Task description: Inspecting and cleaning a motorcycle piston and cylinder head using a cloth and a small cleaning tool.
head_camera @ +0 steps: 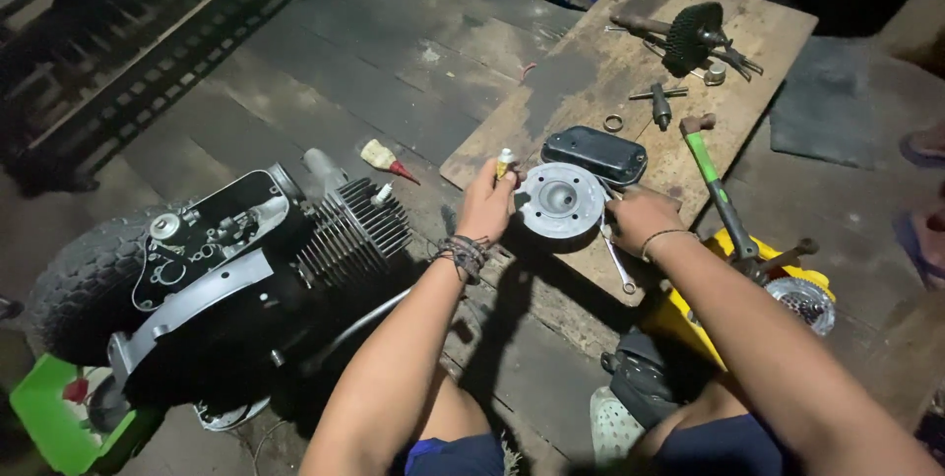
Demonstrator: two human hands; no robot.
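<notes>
Two hands (485, 205) (640, 220), one cylinder head (561, 200)

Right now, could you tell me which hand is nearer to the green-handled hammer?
Right. The right hand rests beside the hammer; the left hand is beyond the round cylinder head.

- The right hand (638, 220) covers part of the wrench (620, 269).
- The green crate (59, 417) runs off the bottom-left corner.
- The small tube (504, 163) in the left hand (485, 208) is too small to tell.
</notes>
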